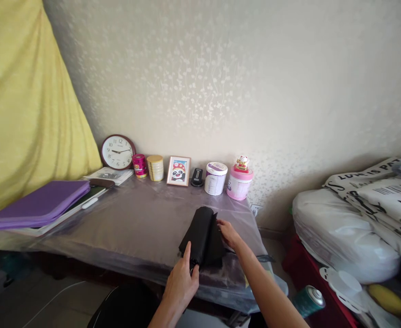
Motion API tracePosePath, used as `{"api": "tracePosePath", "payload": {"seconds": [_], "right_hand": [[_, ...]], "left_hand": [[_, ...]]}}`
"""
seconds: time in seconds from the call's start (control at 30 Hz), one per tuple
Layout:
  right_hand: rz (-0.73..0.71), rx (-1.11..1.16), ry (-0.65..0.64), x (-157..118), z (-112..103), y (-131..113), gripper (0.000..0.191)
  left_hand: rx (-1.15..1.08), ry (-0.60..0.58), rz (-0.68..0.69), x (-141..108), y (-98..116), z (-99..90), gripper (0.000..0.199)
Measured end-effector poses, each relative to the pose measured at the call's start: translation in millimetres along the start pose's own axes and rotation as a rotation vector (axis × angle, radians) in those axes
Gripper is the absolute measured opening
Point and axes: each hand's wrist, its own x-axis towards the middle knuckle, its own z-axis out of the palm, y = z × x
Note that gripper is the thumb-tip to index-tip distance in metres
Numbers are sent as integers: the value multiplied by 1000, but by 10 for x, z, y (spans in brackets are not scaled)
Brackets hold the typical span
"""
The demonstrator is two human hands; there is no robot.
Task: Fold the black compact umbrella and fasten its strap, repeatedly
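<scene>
A black folded bundle of smooth cloth (200, 237), which looks like a compact umbrella, lies on the table near its front edge. Its left part is rolled thick, and a loose flap spreads out on the right. My left hand (182, 280) grips the near end, index finger stretched along the top and thumb at the end; its other fingers are hidden. At the far right edge of the flap, my right hand (228, 234) has its fingers closed on the cloth, their tips partly hidden behind it.
The table (135, 214) has a plastic cover. Along the wall stand a clock (118, 152), small tins, a framed panda picture (179, 171), a white tub (216, 179) and a pink tub (239, 184). Purple folder (39, 202) lies left; a spray can (309, 301) stands low right.
</scene>
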Motion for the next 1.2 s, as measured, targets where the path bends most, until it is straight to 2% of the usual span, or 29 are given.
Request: {"api": "tracePosePath", "payload": {"seconds": [0.3,0.5,0.67,1.0,1.2], "right_hand": [[-209,-292,41,100,75,-3,20],[-222,-525,84,218,96,-8,18],[-210,-631,81,246,131,-20,15],[-263,-784,159,204,183,25,26],[-283,-891,181,132,152,-20,26]], "left_hand": [[-47,-2,-18,6,2,-22,63],[-90,18,-10,46,-56,36,63],[-123,13,-8,56,-77,48,63],[-82,18,-3,54,-69,53,64],[-84,20,-10,34,-44,32,64]]}}
